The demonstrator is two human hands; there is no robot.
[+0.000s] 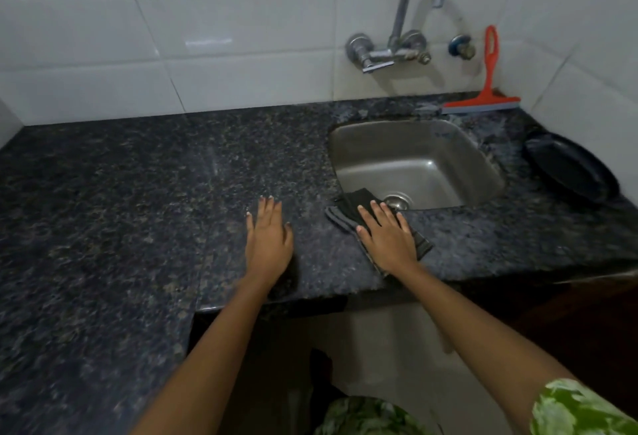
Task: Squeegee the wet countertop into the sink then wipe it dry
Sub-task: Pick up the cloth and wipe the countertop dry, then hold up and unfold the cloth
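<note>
Right hand (386, 239) lay spread, fingers flat and apart, pressing a dark cloth (348, 208) onto the counter (138, 210) at the near-left corner of the sink (419, 162), pinching nothing. The cloth sat half on the stone, its far edge drooping over the sink rim toward the drain (396, 200). It looked thin, soft and limp, a folded rag likely to bunch or slide under a light touch, so a flat palm over its middle, as seen, appeared the surest way to drive it; lifting it would call for a pinch at a loose corner or a gathered handful. If damp, it would probably drag on the speckled stone rather than skate.

Left hand (267, 238) rested open and flat on bare counter just beside it, fingers together, empty and apart from the cloth.

Behind the sink, the orange squeegee (483, 100) stood propped against the wall tiles, blade on the counter, handle upright, well apart from both hands. It looked light and rigid, with a flexible rubber edge, best taken by the looped handle. Its place suggested the squeegee step was finished and drying was in hand.

A steel tap (407, 20) arched above the basin. A black pan (571, 169) lay on the counter to the sink's right. Faint streaks on the stone hinted at remaining wetness.
</note>
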